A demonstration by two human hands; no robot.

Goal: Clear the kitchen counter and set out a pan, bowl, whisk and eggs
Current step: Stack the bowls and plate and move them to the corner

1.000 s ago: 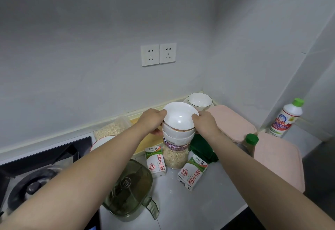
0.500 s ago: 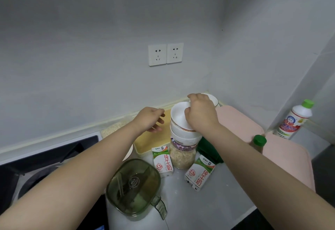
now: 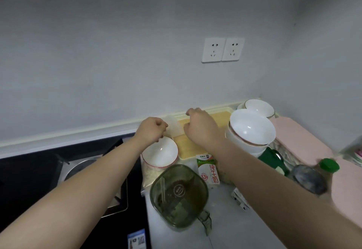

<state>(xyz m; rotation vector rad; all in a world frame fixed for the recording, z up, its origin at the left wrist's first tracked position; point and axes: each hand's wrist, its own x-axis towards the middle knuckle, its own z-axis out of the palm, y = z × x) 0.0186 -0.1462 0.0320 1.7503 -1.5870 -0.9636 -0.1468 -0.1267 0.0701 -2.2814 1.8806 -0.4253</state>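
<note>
1. Head view: the right hand (image 3: pixel 201 129) has left the bowl stack (image 3: pixel 251 129). Its fingers now curl over the yellow tray (image 3: pixel 186 147); I cannot tell if it grips.
2. The left hand (image 3: pixel 151 131), curled, hovers above the red-rimmed bowl (image 3: pixel 159 155); I cannot tell if it holds anything.
3. The stack stands free, right of the tray, so the bowls look stowed and clearing likely moves on to the tray.

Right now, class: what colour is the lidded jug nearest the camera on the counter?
The jug is translucent olive green, seen best in the head view.

Green pitcher (image 3: pixel 179 195) up front, milk carton (image 3: pixel 208 168) just behind it, double wall socket (image 3: pixel 223 49) above, stove (image 3: pixel 82 168) at left.
</note>
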